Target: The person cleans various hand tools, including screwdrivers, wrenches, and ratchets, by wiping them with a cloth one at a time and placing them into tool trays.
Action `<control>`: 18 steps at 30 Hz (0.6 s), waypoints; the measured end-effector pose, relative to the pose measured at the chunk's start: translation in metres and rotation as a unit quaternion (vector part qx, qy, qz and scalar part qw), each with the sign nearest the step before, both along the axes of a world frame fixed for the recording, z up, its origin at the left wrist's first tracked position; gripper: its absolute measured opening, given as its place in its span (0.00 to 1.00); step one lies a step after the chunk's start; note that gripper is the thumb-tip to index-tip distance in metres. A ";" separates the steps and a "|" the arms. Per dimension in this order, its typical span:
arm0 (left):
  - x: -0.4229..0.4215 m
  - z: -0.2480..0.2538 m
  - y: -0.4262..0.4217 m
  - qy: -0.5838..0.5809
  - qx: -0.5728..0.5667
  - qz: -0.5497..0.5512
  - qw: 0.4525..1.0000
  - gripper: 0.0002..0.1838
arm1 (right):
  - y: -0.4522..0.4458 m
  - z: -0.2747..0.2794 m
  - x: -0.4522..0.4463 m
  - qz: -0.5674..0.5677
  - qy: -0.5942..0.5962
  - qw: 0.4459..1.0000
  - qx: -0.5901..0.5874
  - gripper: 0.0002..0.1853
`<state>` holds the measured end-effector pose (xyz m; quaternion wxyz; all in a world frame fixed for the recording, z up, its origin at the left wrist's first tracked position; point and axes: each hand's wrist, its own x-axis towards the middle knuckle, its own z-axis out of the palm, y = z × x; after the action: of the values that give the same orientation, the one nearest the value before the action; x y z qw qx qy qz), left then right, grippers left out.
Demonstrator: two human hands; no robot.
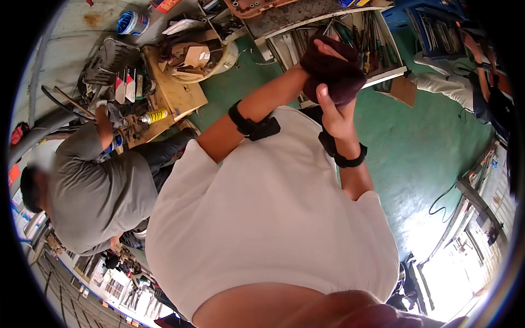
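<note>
A dark maroon cloth (336, 82) is bunched between my two hands, above an open drawer of tools. My left hand (330, 50) is at its upper part, mostly covered, with a few fingers showing. From below, my right hand (338, 117) grips the lower part of the cloth, its thumb pointing up along the near side. Both wrists wear black straps. The fingertips of both hands are partly hidden by the cloth.
The tool drawer (380, 46) holds several screwdrivers. A co-worker in a grey shirt (104, 186) bends over a wooden bench (178, 95) at left, near a yellow spray can (154, 116). Another person (481, 93) is at far right. A cardboard box (402, 90) stands on the green floor (426, 142).
</note>
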<state>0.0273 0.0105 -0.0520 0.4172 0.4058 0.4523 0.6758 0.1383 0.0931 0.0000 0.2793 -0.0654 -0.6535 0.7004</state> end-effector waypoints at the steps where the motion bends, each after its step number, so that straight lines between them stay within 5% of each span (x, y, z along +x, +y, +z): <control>1: 0.001 0.000 0.001 0.101 -0.011 0.013 0.995 0.32 | 0.006 -0.006 0.002 -0.002 0.000 0.999 0.051 0.25; 3: 0.005 0.007 -0.002 -0.233 -0.225 -0.084 0.942 0.27 | 0.017 -0.018 0.006 0.000 -0.005 0.995 0.095 0.23; 5: 0.011 -0.013 -0.007 -0.243 -0.242 -0.086 0.935 0.27 | 0.035 -0.031 0.013 -0.002 -0.071 0.961 0.268 0.20; 7: 0.005 -0.029 -0.009 -0.250 -0.259 -0.098 0.928 0.26 | 0.050 -0.054 0.024 0.003 -0.089 0.950 0.298 0.18; 9: -0.006 -0.040 -0.013 -0.113 -0.295 -0.134 0.939 0.31 | 0.061 -0.069 0.041 0.047 -0.224 0.940 0.253 0.17; 10: -0.002 -0.047 -0.016 -0.120 -0.296 -0.134 0.938 0.31 | 0.068 -0.082 0.046 0.044 -0.191 0.921 0.337 0.16; 13: 0.008 -0.052 -0.017 -0.253 -0.258 -0.056 0.931 0.38 | 0.079 -0.105 0.056 0.013 -0.272 0.945 0.183 0.16; 18: 0.017 -0.041 0.010 -0.306 -0.150 -0.055 0.938 0.44 | 0.086 -0.097 0.030 -0.047 -0.254 0.951 0.168 0.17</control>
<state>0.0439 0.0205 -0.0934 0.6284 0.1360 0.3758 0.6673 0.1684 0.1791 -0.0968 0.1437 -0.2237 -0.8072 0.5270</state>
